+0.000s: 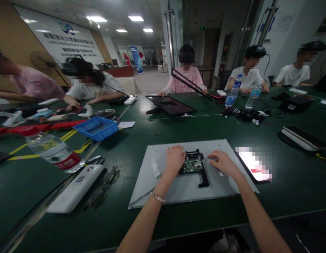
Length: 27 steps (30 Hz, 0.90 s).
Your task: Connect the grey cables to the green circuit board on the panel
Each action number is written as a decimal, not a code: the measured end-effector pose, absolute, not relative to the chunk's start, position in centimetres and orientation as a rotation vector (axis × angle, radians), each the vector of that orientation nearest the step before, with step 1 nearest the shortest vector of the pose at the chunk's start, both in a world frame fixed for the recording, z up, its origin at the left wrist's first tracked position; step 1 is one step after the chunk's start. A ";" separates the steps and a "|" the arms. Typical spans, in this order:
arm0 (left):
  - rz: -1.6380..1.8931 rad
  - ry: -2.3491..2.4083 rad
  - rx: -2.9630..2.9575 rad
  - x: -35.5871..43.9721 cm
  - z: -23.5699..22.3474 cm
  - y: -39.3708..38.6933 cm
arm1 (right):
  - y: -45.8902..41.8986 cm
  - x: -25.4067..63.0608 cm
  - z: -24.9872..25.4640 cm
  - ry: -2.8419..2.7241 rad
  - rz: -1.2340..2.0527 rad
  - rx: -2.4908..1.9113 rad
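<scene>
A grey metal panel [163, 191] lies flat on the table before me. On it sits a black plastic bracket [204, 179] carrying a green circuit board [193, 165]. My left hand [175, 160] is at the bracket's left edge, fingers bent round it; the fingertips are partly hidden. Just right of the bracket, my right hand [223, 162] hovers over the panel. Its thumb and fingers are pinched together, and whatever is between them is too small to make out. A pale strip [155, 167] lies on the panel left of my left hand.
A lit phone [254, 165] lies right of the panel. On the left are a white power bank [77, 188], cables [104, 186], a tilted water bottle [56, 151] and a blue tray [98, 128]. A black screen [172, 105] lies opposite, with several people seated around the table.
</scene>
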<state>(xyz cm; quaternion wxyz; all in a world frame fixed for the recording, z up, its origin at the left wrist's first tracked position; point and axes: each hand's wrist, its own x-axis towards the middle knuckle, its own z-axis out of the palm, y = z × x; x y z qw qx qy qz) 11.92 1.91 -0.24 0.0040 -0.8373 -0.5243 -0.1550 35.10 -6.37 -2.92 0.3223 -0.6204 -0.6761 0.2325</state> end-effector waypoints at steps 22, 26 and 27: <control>-0.637 -1.807 -2.739 11.9 -0.3 4.9 | -6.4 34.9 -2.7 -1.768 0.647 -1.616; -0.688 -1.735 -2.679 12.0 0.6 4.0 | -6.4 34.8 -2.6 -1.759 0.678 -1.611; -0.666 -1.694 -2.667 12.0 0.9 3.8 | -6.4 34.8 -2.7 -1.758 0.684 -1.609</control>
